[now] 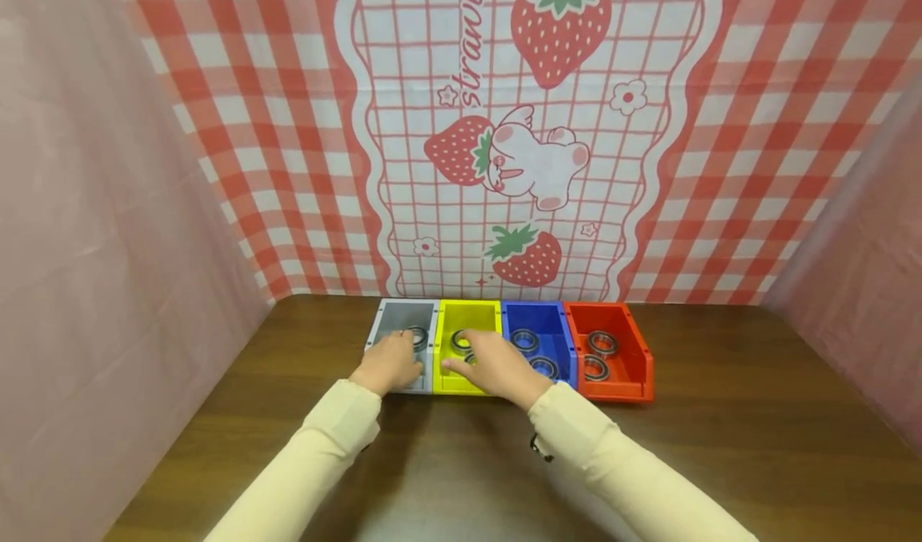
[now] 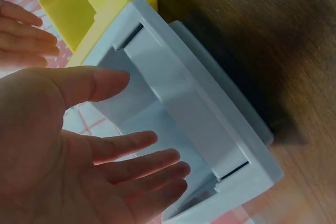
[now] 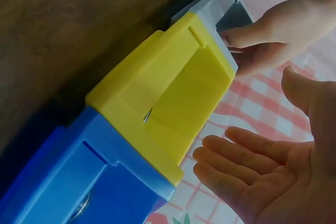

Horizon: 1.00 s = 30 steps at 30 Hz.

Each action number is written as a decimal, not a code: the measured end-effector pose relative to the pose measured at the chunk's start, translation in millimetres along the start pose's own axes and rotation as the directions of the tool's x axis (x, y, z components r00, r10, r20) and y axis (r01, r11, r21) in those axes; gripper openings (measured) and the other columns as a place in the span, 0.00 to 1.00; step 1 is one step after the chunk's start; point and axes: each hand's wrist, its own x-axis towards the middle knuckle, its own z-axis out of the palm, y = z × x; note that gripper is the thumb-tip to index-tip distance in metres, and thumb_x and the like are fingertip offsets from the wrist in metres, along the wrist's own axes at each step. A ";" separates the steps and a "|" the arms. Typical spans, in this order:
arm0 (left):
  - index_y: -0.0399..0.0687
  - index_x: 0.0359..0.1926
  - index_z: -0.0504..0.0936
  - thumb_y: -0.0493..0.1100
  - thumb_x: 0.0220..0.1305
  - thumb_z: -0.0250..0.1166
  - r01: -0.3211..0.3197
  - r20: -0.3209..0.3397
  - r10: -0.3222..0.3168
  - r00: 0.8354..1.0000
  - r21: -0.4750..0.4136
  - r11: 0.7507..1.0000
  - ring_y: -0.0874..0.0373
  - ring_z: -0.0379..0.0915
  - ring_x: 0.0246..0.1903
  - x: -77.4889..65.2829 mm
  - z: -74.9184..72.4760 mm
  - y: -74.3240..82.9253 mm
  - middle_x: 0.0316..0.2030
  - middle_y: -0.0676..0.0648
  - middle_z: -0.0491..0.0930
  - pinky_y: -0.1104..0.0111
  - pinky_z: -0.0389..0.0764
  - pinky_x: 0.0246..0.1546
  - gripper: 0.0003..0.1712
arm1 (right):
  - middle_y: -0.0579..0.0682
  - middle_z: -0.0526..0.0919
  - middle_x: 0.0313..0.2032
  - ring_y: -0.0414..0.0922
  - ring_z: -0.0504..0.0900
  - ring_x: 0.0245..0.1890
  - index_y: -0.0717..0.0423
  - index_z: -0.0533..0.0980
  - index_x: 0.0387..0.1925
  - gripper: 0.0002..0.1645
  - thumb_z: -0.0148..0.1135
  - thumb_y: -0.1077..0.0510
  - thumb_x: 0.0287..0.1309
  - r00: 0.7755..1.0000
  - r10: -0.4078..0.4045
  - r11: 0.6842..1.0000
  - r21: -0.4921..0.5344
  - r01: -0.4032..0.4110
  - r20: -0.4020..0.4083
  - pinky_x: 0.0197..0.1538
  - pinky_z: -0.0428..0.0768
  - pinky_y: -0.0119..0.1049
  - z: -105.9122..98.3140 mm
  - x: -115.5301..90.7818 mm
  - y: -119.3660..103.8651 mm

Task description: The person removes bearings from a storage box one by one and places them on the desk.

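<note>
My left hand hovers over the grey bin, thumb and fingers spread with nothing between them in the left wrist view. Just past its fingertips a ring-shaped metal bearing lies in that bin. Above the yellow bin is my right hand, its palm bare and fingers extended in the right wrist view. Bearings in the yellow bin are partly covered by this hand in the head view. Whether any fingertip touches a bearing, I cannot tell.
To the right, joined in the same row, come a blue bin and a red bin, each with two bearings in it. The row stands on a brown wooden table, before a strawberry-patterned checked cloth. Pink curtains hang at both sides.
</note>
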 end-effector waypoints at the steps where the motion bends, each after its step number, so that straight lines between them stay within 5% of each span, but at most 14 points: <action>1: 0.30 0.59 0.71 0.46 0.60 0.62 0.002 0.003 -0.002 1.000 0.007 1.000 0.40 0.75 0.54 -0.3 0.1 -1.0 0.55 0.32 0.76 0.50 0.77 0.54 0.31 | 0.61 0.81 0.54 0.54 0.81 0.54 0.64 0.74 0.57 0.33 0.61 0.42 0.60 1.000 -0.002 1.000 0.004 0.002 0.007 0.57 0.79 0.49 0.0 3.0 -1.3; 8: 0.31 0.55 0.73 0.45 0.57 0.64 -0.027 0.025 0.025 0.999 0.063 0.998 0.40 0.78 0.49 2.6 -5.9 -2.2 0.49 0.33 0.79 0.49 0.80 0.48 0.28 | 0.61 0.86 0.41 0.48 0.87 0.33 0.66 0.73 0.57 0.33 0.60 0.43 0.62 0.997 0.033 0.997 0.069 -0.037 0.066 0.49 0.83 0.45 -2.7 22.0 -3.3; 14: 0.32 0.58 0.72 0.44 0.58 0.64 -0.053 0.061 0.047 0.997 0.092 0.994 0.40 0.76 0.52 9.1 -13.5 -0.7 0.51 0.33 0.78 0.50 0.79 0.52 0.29 | 0.63 0.80 0.55 0.55 0.81 0.54 0.66 0.72 0.58 0.33 0.59 0.44 0.62 0.997 0.064 0.995 0.078 -0.068 0.052 0.56 0.79 0.48 -3.1 31.8 -0.8; 24: 0.29 0.59 0.70 0.41 0.59 0.65 -0.095 0.107 0.085 0.991 0.088 0.992 0.38 0.75 0.54 13.0 -14.1 -9.2 0.52 0.31 0.76 0.51 0.77 0.56 0.30 | 0.64 0.81 0.52 0.57 0.81 0.53 0.68 0.75 0.55 0.32 0.60 0.44 0.62 0.995 0.076 0.991 0.105 -0.084 0.072 0.54 0.80 0.48 6.7 45.2 -0.6; 27: 0.28 0.59 0.70 0.40 0.59 0.64 -0.117 0.120 0.108 0.987 0.074 0.990 0.38 0.74 0.55 14.5 -16.6 -10.4 0.53 0.30 0.76 0.52 0.75 0.59 0.30 | 0.62 0.85 0.44 0.50 0.84 0.41 0.68 0.79 0.48 0.30 0.62 0.44 0.60 0.993 0.100 0.987 0.119 -0.107 0.065 0.46 0.83 0.43 8.6 50.3 -1.3; 30: 0.28 0.59 0.70 0.40 0.59 0.63 -0.122 0.135 0.111 0.985 0.075 0.990 0.39 0.74 0.55 16.9 -20.0 -9.9 0.54 0.30 0.75 0.52 0.75 0.59 0.30 | 0.51 0.79 0.22 0.40 0.72 0.21 0.64 0.78 0.26 0.25 0.64 0.43 0.58 0.989 0.128 0.976 0.166 -0.139 0.076 0.27 0.75 0.32 9.7 55.7 -3.0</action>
